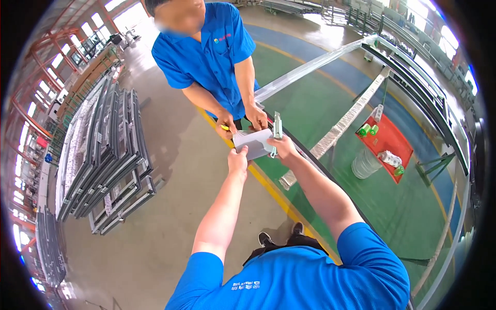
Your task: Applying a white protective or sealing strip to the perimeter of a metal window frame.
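Note:
In front of me a whitish-grey sheet, which looks like paper, is held up with its surface curved. My left hand grips its near left corner, thumb on top. At the right edge, my right hand is closed around the sheet beside a narrow silvery metal piece, possibly a clip. Across from me, a co-worker's hands touch the far side of the sheet. In the co-worker's other hand is a small yellow object, perhaps a pen.
The co-worker, in a blue shirt, stands close ahead. Stacked metal frames lean at the left. On the right are a large frame, a wrapped bar, a red board with green rolls, and a pale bucket.

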Available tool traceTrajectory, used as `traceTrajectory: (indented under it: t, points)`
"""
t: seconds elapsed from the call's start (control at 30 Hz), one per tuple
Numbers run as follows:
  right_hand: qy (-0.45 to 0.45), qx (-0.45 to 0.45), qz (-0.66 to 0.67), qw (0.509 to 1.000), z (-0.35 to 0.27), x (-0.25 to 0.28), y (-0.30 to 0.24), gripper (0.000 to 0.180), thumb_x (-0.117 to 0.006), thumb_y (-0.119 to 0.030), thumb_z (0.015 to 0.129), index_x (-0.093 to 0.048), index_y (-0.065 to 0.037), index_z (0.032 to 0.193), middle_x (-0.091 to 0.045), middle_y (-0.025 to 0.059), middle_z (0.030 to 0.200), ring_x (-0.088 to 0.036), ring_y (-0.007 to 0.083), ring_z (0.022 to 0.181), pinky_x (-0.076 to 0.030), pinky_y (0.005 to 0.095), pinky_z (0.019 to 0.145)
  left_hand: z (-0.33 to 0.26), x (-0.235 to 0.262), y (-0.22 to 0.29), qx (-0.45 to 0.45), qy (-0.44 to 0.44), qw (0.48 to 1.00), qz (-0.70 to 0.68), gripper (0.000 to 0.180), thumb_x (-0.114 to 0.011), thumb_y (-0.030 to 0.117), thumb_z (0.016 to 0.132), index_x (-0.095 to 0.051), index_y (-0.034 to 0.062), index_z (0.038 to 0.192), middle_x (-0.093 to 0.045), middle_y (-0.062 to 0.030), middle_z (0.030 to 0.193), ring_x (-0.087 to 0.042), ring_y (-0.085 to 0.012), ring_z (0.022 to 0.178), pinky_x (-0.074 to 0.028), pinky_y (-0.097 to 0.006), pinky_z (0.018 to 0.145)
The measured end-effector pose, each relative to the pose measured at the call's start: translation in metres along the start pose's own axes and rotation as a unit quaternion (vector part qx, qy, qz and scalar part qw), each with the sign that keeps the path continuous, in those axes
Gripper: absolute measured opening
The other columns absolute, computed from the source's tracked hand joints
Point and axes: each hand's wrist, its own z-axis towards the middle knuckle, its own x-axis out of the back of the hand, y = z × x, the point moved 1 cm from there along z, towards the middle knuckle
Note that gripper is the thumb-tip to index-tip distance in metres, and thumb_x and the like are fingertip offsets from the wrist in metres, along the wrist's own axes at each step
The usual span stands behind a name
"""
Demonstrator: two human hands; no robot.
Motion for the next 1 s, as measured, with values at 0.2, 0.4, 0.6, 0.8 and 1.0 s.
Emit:
traceTrajectory:
  t: [0.2, 0.4, 0.6, 0.8, 1.0]
  points:
    - [-0.039, 0.030, 0.033, 0.998, -0.011, -0.008, -0.002, 0.023, -0.071, -0.016, 0.083, -0.065, -0.003, 0.101, -0.062, 0.0050, 0.086, -0.059, 0.0159, 0.076, -0.046, 0.0344, 0.061, 0.016, 0.018, -0.014, -0.053, 0.062, 0.989, 0.126, 0.034, -0.066, 0.024, 0.093, -0.058, -0.0029, 0.111, -0.065, -0.0127, 0.103, -0.062, -0.0232, 0.094, -0.050, -0.039, 0.080]
    - [-0.021, 0.003, -0.041, 0.999, -0.022, 0.015, -0.013, 0.020, -0.073, -0.018, 0.083, -0.065, -0.006, 0.097, -0.061, 0.0021, 0.083, -0.057, 0.0156, 0.074, -0.045, 0.0354, 0.062, -0.011, 0.004, -0.029, -0.119, 0.106, 0.978, 0.137, 0.045, -0.070, 0.031, 0.088, -0.060, -0.0085, 0.109, -0.067, -0.0203, 0.106, -0.064, -0.0274, 0.099, -0.049, -0.039, 0.087]
    - [-0.046, 0.056, -0.148, 0.986, -0.079, 0.039, 0.006, 0.023, -0.073, -0.017, 0.079, -0.065, -0.002, 0.095, -0.063, 0.0031, 0.079, -0.058, 0.0144, 0.072, -0.046, 0.0341, 0.064, -0.107, -0.009, -0.053, -0.131, 0.197, 0.966, 0.109, 0.054, -0.071, 0.039, 0.087, -0.060, -0.0084, 0.110, -0.065, -0.0211, 0.111, -0.061, -0.0284, 0.106, -0.046, -0.039, 0.092]
    - [-0.081, 0.041, -0.057, 0.994, -0.147, 0.057, 0.031, 0.017, -0.072, -0.013, 0.081, -0.063, -0.003, 0.092, -0.057, -0.0006, 0.075, -0.053, 0.0112, 0.067, -0.044, 0.0321, 0.059, -0.181, -0.006, -0.074, -0.126, 0.193, 0.968, 0.102, 0.049, -0.070, 0.034, 0.089, -0.059, -0.0081, 0.110, -0.065, -0.0203, 0.112, -0.061, -0.0270, 0.106, -0.046, -0.038, 0.092]
    - [-0.059, 0.030, -0.090, 0.994, -0.195, 0.072, 0.022, 0.021, -0.073, -0.013, 0.081, -0.066, 0.000, 0.096, -0.065, 0.0043, 0.085, -0.059, 0.0162, 0.080, -0.047, 0.0346, 0.072, -0.220, 0.003, -0.082, -0.139, 0.140, 0.976, 0.092, 0.047, -0.070, 0.027, 0.088, -0.057, -0.0085, 0.116, -0.065, -0.0194, 0.114, -0.059, -0.0255, 0.109, -0.046, -0.037, 0.093]
